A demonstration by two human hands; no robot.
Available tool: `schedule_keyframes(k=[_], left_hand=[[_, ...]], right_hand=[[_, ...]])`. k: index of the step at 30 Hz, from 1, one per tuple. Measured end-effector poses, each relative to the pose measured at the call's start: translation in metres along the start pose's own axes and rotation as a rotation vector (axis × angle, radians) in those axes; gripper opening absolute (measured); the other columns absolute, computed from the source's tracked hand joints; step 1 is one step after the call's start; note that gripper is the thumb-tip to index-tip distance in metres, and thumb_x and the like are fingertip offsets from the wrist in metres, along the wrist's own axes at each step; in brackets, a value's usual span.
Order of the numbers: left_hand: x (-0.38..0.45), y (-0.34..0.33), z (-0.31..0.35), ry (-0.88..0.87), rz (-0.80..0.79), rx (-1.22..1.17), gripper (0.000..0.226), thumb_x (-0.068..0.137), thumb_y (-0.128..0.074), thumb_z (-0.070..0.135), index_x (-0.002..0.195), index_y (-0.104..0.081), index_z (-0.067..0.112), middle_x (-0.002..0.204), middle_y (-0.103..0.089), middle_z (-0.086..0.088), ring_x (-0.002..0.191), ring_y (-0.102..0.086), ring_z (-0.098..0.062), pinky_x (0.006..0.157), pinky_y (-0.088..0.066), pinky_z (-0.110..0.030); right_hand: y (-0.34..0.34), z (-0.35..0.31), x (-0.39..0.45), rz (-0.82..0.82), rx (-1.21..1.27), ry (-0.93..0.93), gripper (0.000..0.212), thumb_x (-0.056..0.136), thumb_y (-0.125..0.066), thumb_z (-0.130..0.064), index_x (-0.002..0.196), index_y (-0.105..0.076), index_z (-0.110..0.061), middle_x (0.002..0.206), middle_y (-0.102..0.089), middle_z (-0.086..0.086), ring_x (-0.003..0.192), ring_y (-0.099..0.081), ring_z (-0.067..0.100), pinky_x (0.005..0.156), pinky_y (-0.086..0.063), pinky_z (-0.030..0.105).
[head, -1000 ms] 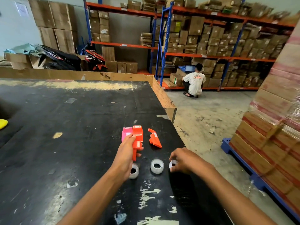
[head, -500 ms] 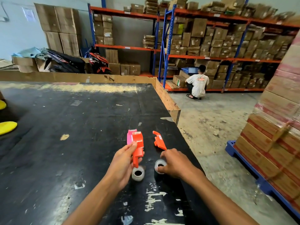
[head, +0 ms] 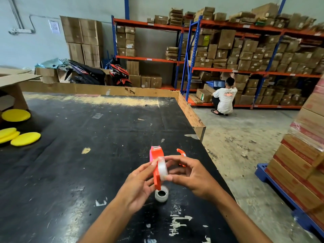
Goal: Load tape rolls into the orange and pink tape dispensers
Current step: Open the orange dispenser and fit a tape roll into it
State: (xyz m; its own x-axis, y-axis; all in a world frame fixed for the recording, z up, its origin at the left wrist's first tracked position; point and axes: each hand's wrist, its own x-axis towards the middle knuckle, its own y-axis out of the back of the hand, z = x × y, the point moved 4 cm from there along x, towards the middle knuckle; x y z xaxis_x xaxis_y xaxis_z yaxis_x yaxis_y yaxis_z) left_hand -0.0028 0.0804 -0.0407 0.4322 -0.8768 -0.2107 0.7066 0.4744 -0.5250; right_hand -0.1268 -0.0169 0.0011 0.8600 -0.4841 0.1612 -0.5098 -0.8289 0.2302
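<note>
Head view: a tape roll (head: 162,168), lifted off the bench (head: 73,155) since a second ago, is pinched by the right hand (head: 191,176) against the orange dispenser (head: 156,165) gripped by the left hand (head: 140,185); loading is judged begun.

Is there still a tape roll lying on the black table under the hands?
Yes, one tape roll lies on the black table just below the orange dispenser that the hands hold.

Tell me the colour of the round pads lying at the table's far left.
Yellow pads; the head view shows them clearly.
</note>
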Motion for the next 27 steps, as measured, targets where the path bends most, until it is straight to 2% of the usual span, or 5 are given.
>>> schedule_keyframes(k=[8,12,17,21,27], left_hand=[[-0.004,0.003,-0.008,0.068,-0.067,-0.063,0.059,0.080,-0.062,0.040,0.127,-0.060,0.003,0.126,-0.065,-0.023,0.124,-0.057,-0.037,0.113,-0.035,-0.051],[-0.002,0.002,-0.003,0.056,0.006,-0.091,0.057,0.078,-0.065,0.037,0.122,-0.063,0.000,0.121,-0.069,-0.021,0.113,-0.064,-0.038,0.100,-0.049,-0.048],[0.003,0.005,0.004,0.011,0.138,-0.160,0.051,0.069,-0.069,0.028,0.109,-0.066,-0.003,0.096,-0.074,-0.021,0.079,-0.072,-0.026,0.089,-0.055,-0.048],[0.006,0.007,0.003,-0.020,0.208,-0.144,0.062,0.066,-0.071,0.029,0.118,-0.061,-0.004,0.101,-0.072,-0.023,0.079,-0.071,-0.026,0.090,-0.052,-0.048],[0.008,0.010,0.002,-0.040,0.267,-0.137,0.072,0.066,-0.071,0.030,0.126,-0.055,-0.006,0.123,-0.062,-0.031,0.092,-0.064,-0.031,0.087,-0.053,-0.047]], right_hand=[[-0.014,-0.003,0.001,-0.006,-0.050,0.048,0.063,0.071,-0.081,-0.004,0.126,-0.057,-0.024,0.108,-0.071,0.009,0.097,-0.068,0.019,0.088,-0.056,0.029],[-0.005,-0.004,0.009,-0.009,-0.035,0.003,0.051,0.075,-0.078,-0.011,0.123,-0.061,-0.016,0.105,-0.073,0.011,0.094,-0.070,0.017,0.085,-0.056,0.028],[0.054,0.035,0.048,0.369,-0.513,-0.204,0.023,0.086,-0.066,-0.032,0.086,-0.073,-0.010,0.081,-0.067,-0.005,0.067,-0.059,-0.002,0.060,-0.042,0.017],[0.072,0.090,0.078,0.287,-0.830,-0.519,0.039,0.085,-0.057,-0.048,0.081,-0.060,-0.010,0.092,-0.066,0.010,0.088,-0.065,0.029,0.063,-0.041,0.030],[0.064,0.098,0.090,0.302,-0.708,-0.471,0.023,0.077,-0.070,-0.031,0.093,-0.065,-0.015,0.088,-0.072,0.006,0.079,-0.069,0.023,0.070,-0.055,0.033]])
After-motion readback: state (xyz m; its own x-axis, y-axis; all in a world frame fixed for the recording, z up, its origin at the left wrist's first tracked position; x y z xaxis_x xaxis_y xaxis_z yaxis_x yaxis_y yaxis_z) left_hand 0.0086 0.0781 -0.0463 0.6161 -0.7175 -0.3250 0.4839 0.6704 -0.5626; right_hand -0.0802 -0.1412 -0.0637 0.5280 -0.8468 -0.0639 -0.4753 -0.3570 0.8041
